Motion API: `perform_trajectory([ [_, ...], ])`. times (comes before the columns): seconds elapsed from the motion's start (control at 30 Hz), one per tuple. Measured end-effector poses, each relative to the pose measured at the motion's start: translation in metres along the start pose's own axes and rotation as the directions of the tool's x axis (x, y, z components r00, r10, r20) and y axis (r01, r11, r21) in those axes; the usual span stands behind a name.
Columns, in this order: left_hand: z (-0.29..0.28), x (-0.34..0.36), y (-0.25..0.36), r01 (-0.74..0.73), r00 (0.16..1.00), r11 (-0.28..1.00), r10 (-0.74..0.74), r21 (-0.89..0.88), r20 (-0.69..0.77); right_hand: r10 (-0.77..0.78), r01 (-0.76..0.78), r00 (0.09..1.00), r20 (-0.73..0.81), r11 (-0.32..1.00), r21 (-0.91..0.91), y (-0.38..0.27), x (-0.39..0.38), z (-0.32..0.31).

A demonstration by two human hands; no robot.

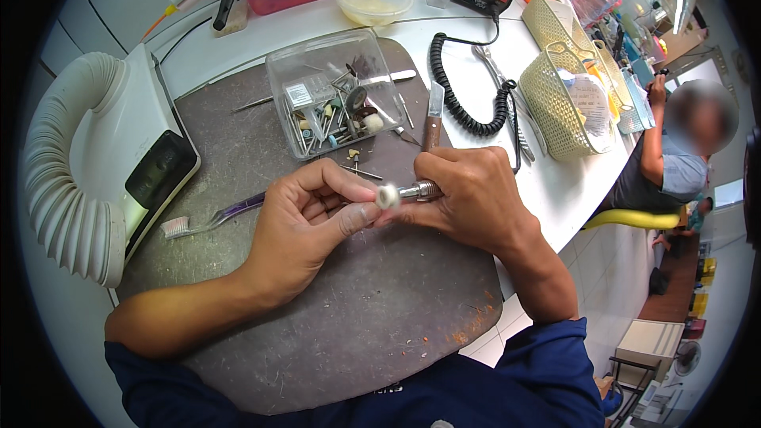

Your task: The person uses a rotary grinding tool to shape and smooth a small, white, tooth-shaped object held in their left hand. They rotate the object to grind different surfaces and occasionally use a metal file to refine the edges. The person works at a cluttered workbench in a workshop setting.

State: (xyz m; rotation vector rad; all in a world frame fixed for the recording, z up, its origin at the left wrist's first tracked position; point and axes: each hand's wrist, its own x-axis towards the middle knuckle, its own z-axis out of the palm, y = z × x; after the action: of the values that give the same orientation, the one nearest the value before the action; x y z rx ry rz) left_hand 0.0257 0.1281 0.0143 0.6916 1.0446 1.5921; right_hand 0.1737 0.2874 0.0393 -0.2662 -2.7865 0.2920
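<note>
While between hands (476, 194) — white piece (388, 196)

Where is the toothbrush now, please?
At the head view's left, the toothbrush lies on the grey board, between the white hose and the left hand.

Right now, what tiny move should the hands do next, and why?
Maybe steady the left hand a little: its fingertips seem to pinch the small white thing, right where the metal handpiece in the right hand points.
</note>
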Motion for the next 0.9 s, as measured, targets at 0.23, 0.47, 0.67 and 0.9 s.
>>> perform_trajectory([
  [0.23,0.0016,-0.0001,-0.0002,-0.023,1.000,0.999,0.023,0.022,0.005,-0.014,0.014,1.000,-0.001,1.000,-0.008,0.0015,-0.0007,0.0004],
  [0.47,-0.0015,0.0002,-0.0020,0.010,1.000,0.999,-0.010,0.031,0.001,-0.013,0.015,0.999,-0.043,0.998,0.055,-0.0003,-0.0011,-0.0062],
  [0.67,-0.0023,0.0025,-0.0008,0.036,0.999,0.998,-0.034,-0.050,0.033,0.067,-0.057,0.987,-0.148,0.996,0.074,0.0014,-0.0012,-0.0059],
  [0.9,-0.0058,0.0035,-0.0041,0.020,0.999,0.998,-0.017,-0.063,0.047,0.030,-0.024,0.995,-0.098,0.998,0.061,-0.0014,-0.0021,-0.0039],
])
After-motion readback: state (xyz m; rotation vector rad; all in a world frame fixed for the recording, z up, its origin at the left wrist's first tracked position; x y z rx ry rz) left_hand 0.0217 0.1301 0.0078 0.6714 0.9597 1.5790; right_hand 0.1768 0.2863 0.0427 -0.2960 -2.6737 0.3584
